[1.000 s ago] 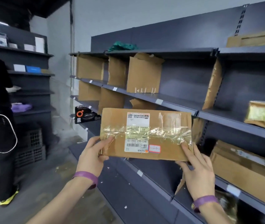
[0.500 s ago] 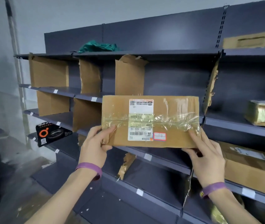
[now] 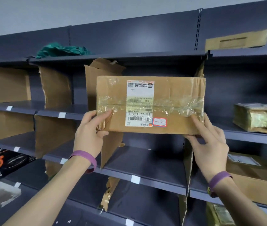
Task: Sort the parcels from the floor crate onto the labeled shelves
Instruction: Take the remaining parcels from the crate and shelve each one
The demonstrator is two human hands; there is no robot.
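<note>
I've got the cardboard parcel [image 3: 150, 105] up off everything, held in the air in front of the dark shelves [image 3: 154, 160], level with the second tier from the top. My left hand [image 3: 88, 136] grips its lower left corner, thumb laid across the taped front face and fingers tucked out of sight behind. My right hand [image 3: 209, 144] clamps the lower right corner, fingers spread on the front and thumb along the bottom edge. The white shipping label [image 3: 140, 103] faces me upside down, with a red-bordered sticker [image 3: 159, 122] just beside its lower right corner and crinkled clear tape [image 3: 178, 106] running across the middle. I can't tell whether the parcel's back touches anything. Behind its left edge a torn cardboard divider [image 3: 100, 70] stands upright. Over at the right edge of that tier sits a gold-wrapped packet [image 3: 254, 119], well apart from my parcel. A green bundle [image 3: 61, 50] lies on the top shelf, a black box with an orange ring [image 3: 4, 163] sits low at the left, and a brown carton [image 3: 256, 180] rests one tier down on the right. White tags [image 3: 135, 179] dot the shelf front edges.
</note>
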